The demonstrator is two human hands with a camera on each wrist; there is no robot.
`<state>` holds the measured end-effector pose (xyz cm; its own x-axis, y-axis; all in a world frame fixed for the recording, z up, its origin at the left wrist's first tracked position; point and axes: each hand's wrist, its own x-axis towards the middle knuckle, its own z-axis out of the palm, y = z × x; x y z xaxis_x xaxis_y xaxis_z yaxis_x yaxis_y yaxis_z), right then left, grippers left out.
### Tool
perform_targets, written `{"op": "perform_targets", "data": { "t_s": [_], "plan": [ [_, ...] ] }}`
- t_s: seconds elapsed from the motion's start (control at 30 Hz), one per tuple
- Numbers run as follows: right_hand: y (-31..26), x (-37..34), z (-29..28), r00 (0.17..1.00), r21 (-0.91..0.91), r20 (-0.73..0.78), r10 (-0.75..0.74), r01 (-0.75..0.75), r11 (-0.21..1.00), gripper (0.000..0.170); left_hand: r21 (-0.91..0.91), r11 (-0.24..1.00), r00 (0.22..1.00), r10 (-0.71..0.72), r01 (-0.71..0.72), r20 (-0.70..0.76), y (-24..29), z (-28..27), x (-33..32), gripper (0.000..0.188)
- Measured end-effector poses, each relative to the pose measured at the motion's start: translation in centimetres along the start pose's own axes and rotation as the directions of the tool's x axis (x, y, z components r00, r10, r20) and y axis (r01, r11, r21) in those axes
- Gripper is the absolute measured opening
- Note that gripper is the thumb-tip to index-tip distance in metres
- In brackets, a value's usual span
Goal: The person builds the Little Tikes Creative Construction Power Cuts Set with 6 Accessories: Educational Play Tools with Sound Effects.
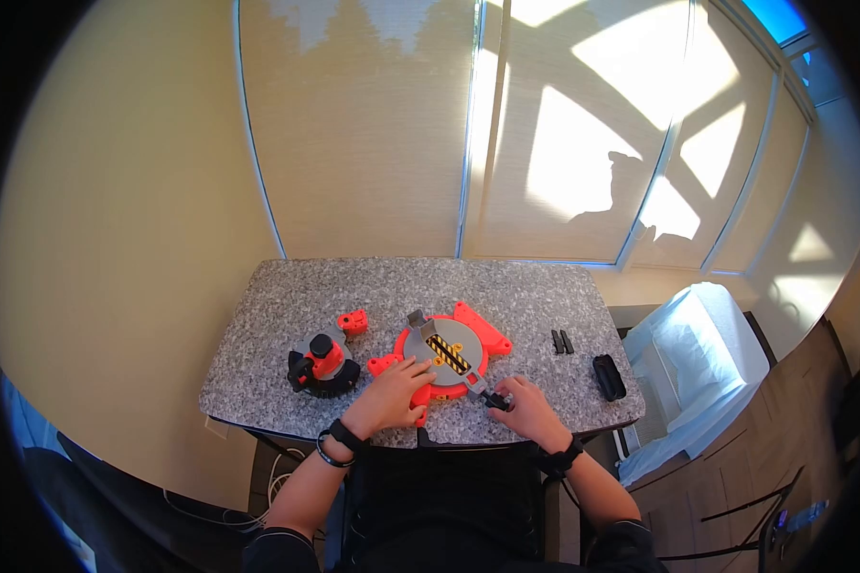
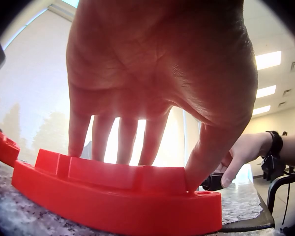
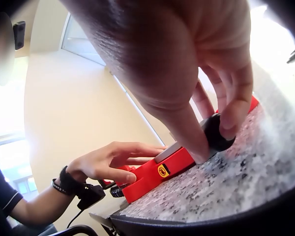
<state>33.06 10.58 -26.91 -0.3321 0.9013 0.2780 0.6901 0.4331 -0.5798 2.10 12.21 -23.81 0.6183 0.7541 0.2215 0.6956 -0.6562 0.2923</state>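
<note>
A red toy saw base (image 1: 485,334) with a round grey turntable (image 1: 419,355) lies on the granite-patterned table. The turntable carries a black-and-yellow striped panel and a grey upright bracket (image 1: 420,326). My left hand (image 1: 388,396) rests on the near left side of the base. Its fingers reach out fairly straight, and its thumb touches the red rim (image 2: 118,206) in the left wrist view. At the end of the turntable's grey arm, my right hand (image 1: 528,416) pinches a black knob (image 3: 217,133) between thumb and fingers.
To the left stands a red, grey and black toy saw head (image 1: 325,358). Two small black pieces (image 1: 562,342) and a black oblong tray (image 1: 609,378) lie on the right. Beyond the table's right edge is a bin draped in pale plastic (image 1: 698,363). Blinds stand behind.
</note>
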Motion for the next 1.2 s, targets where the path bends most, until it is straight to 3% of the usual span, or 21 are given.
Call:
{"op": "perform_targets", "data": {
  "t_s": [0.43,1.2],
  "plan": [
    [-1.6,0.4,-0.2,0.996,0.010,0.090,-0.004,0.003,1.000,0.061,-0.068,0.997,0.998,-0.022,0.026,0.053,-0.4,-0.3,-0.3,0.069],
    [-1.5,0.4,-0.2,0.996,0.005,0.077,-0.035,0.035,0.999,0.057,-0.071,0.997,0.996,-0.035,0.040,0.079,-0.7,-0.3,-0.2,0.072]
  ]
}}
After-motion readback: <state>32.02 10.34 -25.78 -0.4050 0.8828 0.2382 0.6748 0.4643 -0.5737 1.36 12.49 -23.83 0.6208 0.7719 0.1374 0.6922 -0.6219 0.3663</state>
